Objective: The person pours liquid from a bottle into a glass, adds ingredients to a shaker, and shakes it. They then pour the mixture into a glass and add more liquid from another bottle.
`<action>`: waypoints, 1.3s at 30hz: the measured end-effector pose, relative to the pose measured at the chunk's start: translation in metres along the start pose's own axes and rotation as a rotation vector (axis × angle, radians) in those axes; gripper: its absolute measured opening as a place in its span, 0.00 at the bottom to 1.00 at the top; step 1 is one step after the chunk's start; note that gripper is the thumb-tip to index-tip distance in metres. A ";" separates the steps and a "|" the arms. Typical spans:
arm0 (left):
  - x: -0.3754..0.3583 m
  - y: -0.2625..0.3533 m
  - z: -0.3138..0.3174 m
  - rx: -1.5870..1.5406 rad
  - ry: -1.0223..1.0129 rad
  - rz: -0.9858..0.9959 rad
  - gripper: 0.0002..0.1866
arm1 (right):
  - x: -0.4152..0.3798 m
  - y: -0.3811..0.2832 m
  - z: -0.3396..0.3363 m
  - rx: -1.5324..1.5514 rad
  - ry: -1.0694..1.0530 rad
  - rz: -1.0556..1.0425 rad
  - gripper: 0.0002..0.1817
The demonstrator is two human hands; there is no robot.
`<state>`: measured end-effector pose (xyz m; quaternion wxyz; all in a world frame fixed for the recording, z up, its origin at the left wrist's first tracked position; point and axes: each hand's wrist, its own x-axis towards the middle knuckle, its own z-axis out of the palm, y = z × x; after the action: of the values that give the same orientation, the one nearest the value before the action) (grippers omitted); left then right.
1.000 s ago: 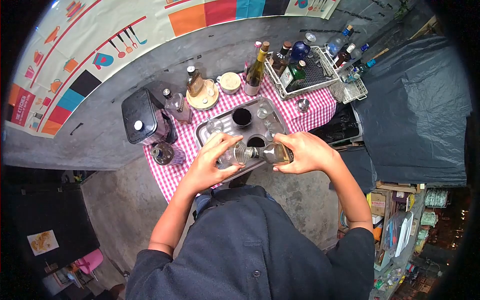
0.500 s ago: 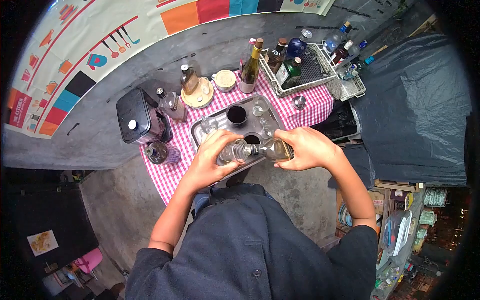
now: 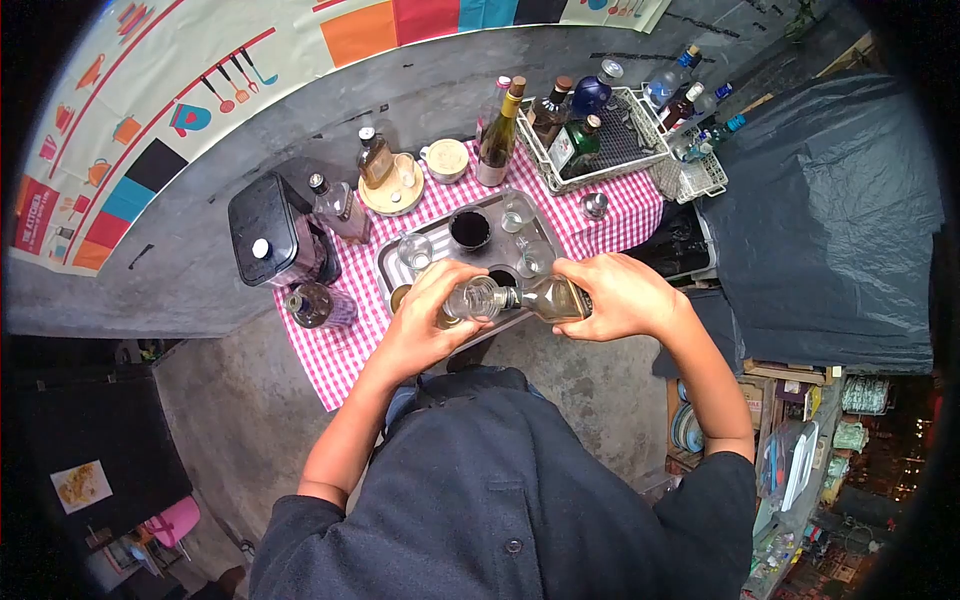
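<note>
My left hand is wrapped around a clear drinking glass, tilted with its mouth toward the right. In my right hand is a glass bottle of pale amber liquid, tipped sideways so its neck sits at the mouth of the glass. Both are held over the front edge of a metal tray. On the tray stand a dark-filled cup, a second dark cup partly hidden behind the bottle neck, and several clear glasses, one a stemmed glass at the left.
A checkered cloth covers the table. Left of the tray are a black container and several bottles. Behind it stand a saucer, a cup and a tall wine bottle. A white wire basket holds bottles at the back right.
Both hands keep the glass and the bottle mouth to neck, nearly unmoved. The table and its things have shifted slightly left in view.
</note>
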<state>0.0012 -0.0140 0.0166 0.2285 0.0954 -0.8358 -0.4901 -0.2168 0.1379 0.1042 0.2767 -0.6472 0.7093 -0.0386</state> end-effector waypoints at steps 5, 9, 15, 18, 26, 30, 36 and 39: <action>-0.002 0.000 0.002 -0.049 0.028 -0.042 0.28 | 0.002 -0.003 -0.002 -0.025 -0.008 0.017 0.27; -0.005 -0.001 0.003 -0.095 0.038 -0.082 0.28 | 0.003 -0.002 0.000 -0.026 0.001 0.000 0.28; -0.009 -0.005 0.002 -0.092 0.037 -0.092 0.30 | 0.005 -0.003 0.000 -0.060 0.035 -0.010 0.28; -0.011 -0.007 0.001 -0.124 0.046 -0.098 0.31 | 0.006 -0.007 -0.003 -0.026 0.014 -0.018 0.28; -0.017 -0.008 -0.010 -0.233 0.076 -0.153 0.29 | 0.016 -0.007 0.017 0.080 0.103 -0.090 0.28; -0.021 -0.011 -0.022 -0.319 0.103 -0.111 0.28 | 0.027 -0.016 0.036 0.223 0.149 -0.074 0.33; -0.036 -0.017 -0.048 -0.396 0.124 -0.087 0.29 | 0.050 -0.032 0.071 0.448 0.289 -0.131 0.35; -0.044 -0.018 -0.067 -0.375 0.105 -0.108 0.30 | 0.065 -0.048 0.078 0.461 0.302 -0.158 0.35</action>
<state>0.0705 -0.0583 0.0163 0.2590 0.1215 -0.7103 -0.6431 -0.1396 0.0928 0.0359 0.3040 -0.6072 0.6624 -0.3164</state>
